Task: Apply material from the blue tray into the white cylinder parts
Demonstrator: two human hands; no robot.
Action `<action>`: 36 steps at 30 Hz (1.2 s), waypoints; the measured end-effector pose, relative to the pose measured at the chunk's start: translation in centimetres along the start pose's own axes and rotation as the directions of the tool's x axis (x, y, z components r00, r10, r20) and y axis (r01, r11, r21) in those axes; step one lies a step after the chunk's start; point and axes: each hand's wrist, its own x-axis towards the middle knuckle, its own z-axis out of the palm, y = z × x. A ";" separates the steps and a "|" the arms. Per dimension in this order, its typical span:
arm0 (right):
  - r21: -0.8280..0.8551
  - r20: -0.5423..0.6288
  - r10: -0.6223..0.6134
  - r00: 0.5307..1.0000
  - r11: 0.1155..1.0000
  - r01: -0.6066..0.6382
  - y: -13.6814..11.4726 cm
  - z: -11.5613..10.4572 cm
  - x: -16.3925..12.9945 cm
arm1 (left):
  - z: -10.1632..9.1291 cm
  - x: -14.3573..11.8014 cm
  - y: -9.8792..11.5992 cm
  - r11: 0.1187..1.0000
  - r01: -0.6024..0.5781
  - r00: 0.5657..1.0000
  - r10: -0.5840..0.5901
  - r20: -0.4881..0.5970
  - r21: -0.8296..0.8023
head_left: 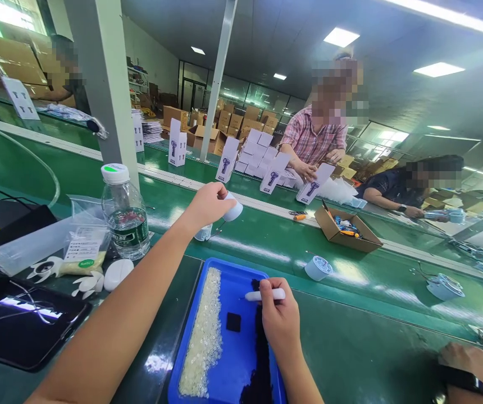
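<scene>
My left hand (205, 209) reaches over the green belt, its fingers closed on a pale, short cylindrical plastic part (233, 209). Just below it, a similar pale part (203, 232) is partly hidden behind my hand and wrist. In my right hand (281, 320) is a white pen-shaped tool (262, 295) with a thin tip pointing left. That tip is above a blue tray (235, 264). Small translucent rings (201, 336) fill the tray's left side, and black pieces (260, 359) lie along its right. Between them is a black square (233, 322).
On the belt are more pale parts (318, 268) and a cardboard box of tools (346, 230). A water bottle (126, 216) and black tablet-like panel (22, 320) stand left. A co-worker's hand (469, 365) is lower right. Other people work across the belt near upright white boxes (227, 160).
</scene>
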 end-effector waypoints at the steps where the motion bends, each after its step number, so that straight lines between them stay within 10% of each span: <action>1: -0.005 0.003 -0.001 1.000 1.000 0.001 0.0 0.0 0.0 | 0.0 0.0 0.1 1.000 0.004 1.000 -0.004 0.004 -0.001; 18: -0.187 0.122 -0.243 0.962 0.947 0.263 -0.4 -0.4 -0.2 | 0.3 0.2 -0.5 0.999 -0.013 1.000 0.013 0.003 -0.031; 24: -0.146 -0.043 -0.211 0.977 0.968 0.203 -0.4 -0.7 0.1 | 0.4 0.3 -0.6 0.999 -0.049 0.999 0.049 -0.003 0.003; 36: -0.119 0.006 -0.171 0.985 0.978 0.171 -0.1 -0.5 0.3 | 0.4 0.2 -0.2 0.999 -0.030 0.999 0.030 0.013 0.017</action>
